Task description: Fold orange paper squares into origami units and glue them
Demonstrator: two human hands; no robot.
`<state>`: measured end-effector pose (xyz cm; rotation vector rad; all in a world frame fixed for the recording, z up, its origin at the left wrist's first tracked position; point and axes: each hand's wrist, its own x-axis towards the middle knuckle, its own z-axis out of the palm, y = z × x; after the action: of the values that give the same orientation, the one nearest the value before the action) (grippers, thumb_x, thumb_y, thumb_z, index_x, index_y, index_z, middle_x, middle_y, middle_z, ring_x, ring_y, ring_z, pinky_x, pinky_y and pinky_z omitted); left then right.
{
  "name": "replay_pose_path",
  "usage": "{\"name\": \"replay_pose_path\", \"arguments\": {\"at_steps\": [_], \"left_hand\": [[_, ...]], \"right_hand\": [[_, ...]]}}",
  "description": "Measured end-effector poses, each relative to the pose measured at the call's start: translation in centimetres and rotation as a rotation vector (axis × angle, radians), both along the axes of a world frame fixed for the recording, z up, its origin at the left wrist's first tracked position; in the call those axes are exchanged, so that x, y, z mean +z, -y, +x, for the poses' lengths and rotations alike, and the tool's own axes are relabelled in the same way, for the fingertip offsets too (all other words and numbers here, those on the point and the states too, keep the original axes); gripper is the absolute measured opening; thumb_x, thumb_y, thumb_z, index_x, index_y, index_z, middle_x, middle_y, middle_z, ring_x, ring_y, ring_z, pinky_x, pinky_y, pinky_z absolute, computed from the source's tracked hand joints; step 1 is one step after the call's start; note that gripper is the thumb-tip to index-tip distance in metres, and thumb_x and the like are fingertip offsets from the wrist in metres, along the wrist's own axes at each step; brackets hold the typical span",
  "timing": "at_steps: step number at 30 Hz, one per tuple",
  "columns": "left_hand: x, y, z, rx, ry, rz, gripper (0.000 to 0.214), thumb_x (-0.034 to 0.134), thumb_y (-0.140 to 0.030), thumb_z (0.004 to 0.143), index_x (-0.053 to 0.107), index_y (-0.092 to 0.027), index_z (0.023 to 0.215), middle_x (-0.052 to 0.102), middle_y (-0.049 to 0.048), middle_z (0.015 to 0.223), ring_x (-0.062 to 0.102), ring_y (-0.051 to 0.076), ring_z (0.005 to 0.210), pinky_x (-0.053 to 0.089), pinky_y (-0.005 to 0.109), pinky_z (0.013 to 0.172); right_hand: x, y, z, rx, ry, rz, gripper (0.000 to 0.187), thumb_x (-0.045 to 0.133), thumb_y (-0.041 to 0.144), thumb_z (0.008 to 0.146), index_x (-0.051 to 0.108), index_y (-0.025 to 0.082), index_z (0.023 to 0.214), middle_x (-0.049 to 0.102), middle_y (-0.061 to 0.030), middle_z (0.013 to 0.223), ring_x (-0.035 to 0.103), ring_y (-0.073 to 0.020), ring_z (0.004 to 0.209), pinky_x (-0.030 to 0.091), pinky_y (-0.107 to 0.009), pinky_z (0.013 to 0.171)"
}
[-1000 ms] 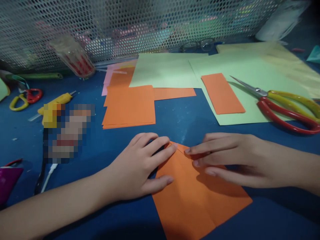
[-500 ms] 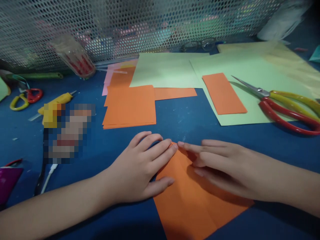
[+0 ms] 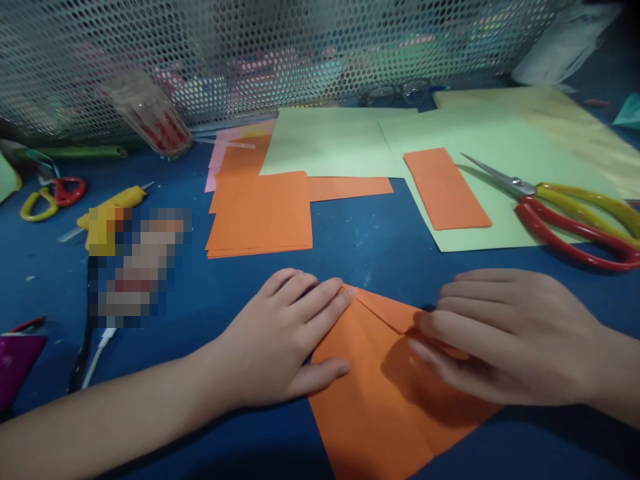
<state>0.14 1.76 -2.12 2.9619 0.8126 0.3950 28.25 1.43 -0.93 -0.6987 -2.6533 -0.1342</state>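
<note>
Orange paper sheet (image 3: 373,407) is lying on the blue surface (image 3: 355,233) under and between the two hands, its near end running out of view. The left grip (image 3: 277,340) is spreading flat, palm down, its fingertips pressing on the sheet's far corner and its thumb resting apart on the near side. A folded flap (image 3: 385,310) is slanting from those fingertips toward the right grip (image 3: 520,340), whose fingers are curling over the sheet's right side; whether they are pinching the flap cannot be told. Beyond the left grip, a stack of orange sheets (image 3: 263,213) is sitting near a pale green sheet (image 3: 335,143). Beyond the right grip, red-and-yellow-handled scissors (image 3: 565,227) are lying beside an orange rectangle (image 3: 447,193). Left of and beyond the left grip, a yellow glue gun (image 3: 120,200) is lying, partly blurred.
</note>
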Motion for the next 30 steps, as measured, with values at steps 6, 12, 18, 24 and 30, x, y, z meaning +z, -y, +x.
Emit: {"name": "replay_pose_path", "arguments": {"at_steps": [6, 12, 18, 24, 30], "left_hand": [[-0.5, 0.3, -0.2, 0.044, 0.062, -0.035, 0.075, 0.034, -0.068, 0.104, 0.053, -0.008, 0.145, 0.062, 0.0186, 0.135, 0.052, 0.031, 0.111, 0.042, 0.047, 0.104], [-0.2, 0.7, 0.0, 0.128, 0.050, 0.043, 0.070, 0.034, -0.060, 0.106, 0.056, -0.002, 0.138, 0.061, 0.0196, 0.124, 0.050, 0.032, 0.110, 0.044, 0.047, 0.101], [0.0, 0.7, 0.2, 0.206, 0.086, 0.052, 0.049, 0.044, -0.047, 0.104, 0.063, -0.006, 0.125, 0.063, 0.0192, 0.131, 0.052, 0.034, 0.118, 0.044, 0.047, 0.105], [0.0, 0.4, 0.0, 0.145, 0.087, -0.012, 0.036, 0.049, -0.042, 0.104, 0.061, -0.010, 0.114, 0.058, 0.0202, 0.149, 0.046, 0.035, 0.144, 0.043, 0.048, 0.113], [-0.5, 0.3, -0.2, 0.171, 0.129, -0.113, 0.043, 0.048, -0.043, 0.104, 0.052, -0.010, 0.132, 0.056, 0.0206, 0.152, 0.046, 0.034, 0.147, 0.044, 0.050, 0.115]], "right_hand": [[-0.3, 1.4, -1.1, -0.047, -0.051, -0.010, 0.027, 0.053, 0.040, 0.101, 0.068, 0.020, 0.091, 0.064, -0.0033, 0.068, 0.054, -0.0187, 0.062, 0.045, -0.034, 0.058], [0.2, 2.3, -2.2, -0.134, 0.008, -0.074, 0.068, 0.035, 0.069, 0.102, 0.058, 0.015, 0.136, 0.070, -0.0123, 0.102, 0.064, -0.0266, 0.084, 0.049, -0.040, 0.072], [-0.2, 1.9, -1.9, -0.219, -0.002, -0.116, 0.032, 0.048, 0.032, 0.103, 0.058, 0.017, 0.129, 0.071, -0.0094, 0.102, 0.065, -0.0259, 0.088, 0.049, -0.039, 0.076], [-0.2, 1.5, -1.4, -0.276, -0.128, -0.238, 0.037, 0.048, 0.023, 0.101, 0.052, 0.022, 0.138, 0.074, -0.0089, 0.117, 0.071, -0.0238, 0.102, 0.056, -0.036, 0.083], [-0.5, 2.3, -1.9, -0.351, -0.338, -0.554, 0.052, 0.055, 0.020, 0.096, 0.044, 0.032, 0.145, 0.068, 0.0000, 0.091, 0.067, -0.0114, 0.062, 0.057, -0.020, 0.055]]}}
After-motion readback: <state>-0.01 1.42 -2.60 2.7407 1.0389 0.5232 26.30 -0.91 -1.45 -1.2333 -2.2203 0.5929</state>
